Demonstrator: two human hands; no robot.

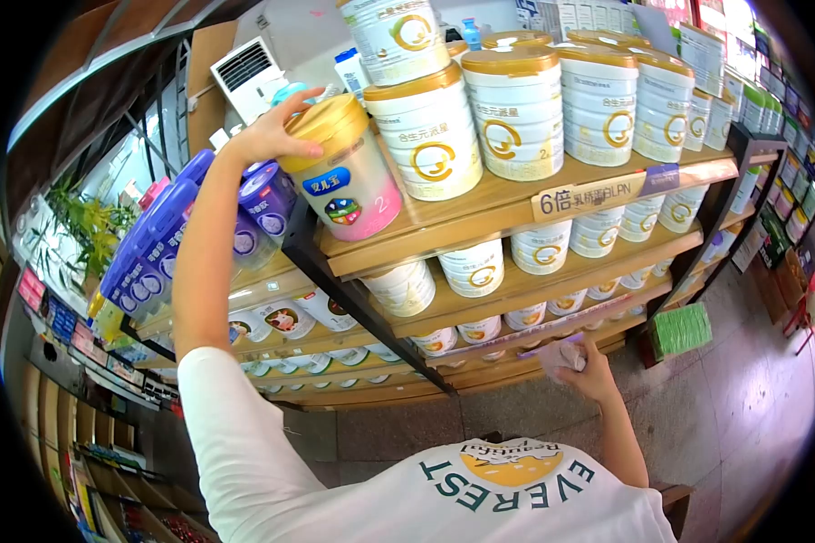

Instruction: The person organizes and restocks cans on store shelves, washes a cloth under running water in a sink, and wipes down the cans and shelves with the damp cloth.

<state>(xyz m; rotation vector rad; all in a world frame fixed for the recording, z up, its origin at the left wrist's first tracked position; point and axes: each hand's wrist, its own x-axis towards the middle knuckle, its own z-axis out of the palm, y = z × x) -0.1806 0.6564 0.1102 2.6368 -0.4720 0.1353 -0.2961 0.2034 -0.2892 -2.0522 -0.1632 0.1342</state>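
Note:
My left hand reaches up to the left end of the top shelf and grips a milk powder can by its gold lid, thumb on the near side and fingers over the top. The can has a pink lower part and a blue label, and tilts a little to the left. Beside it stand white milk powder cans with gold lids, one stacked on another. Low on the right, my right hand is closed around a crumpled, pale cloth with a purplish edge, in front of the lower shelves.
A dark metal shelf post divides the wooden shelves. Purple cans stand to the left. Lower shelves hold more white cans. A green wrapped bundle rests near the tiled floor on the right.

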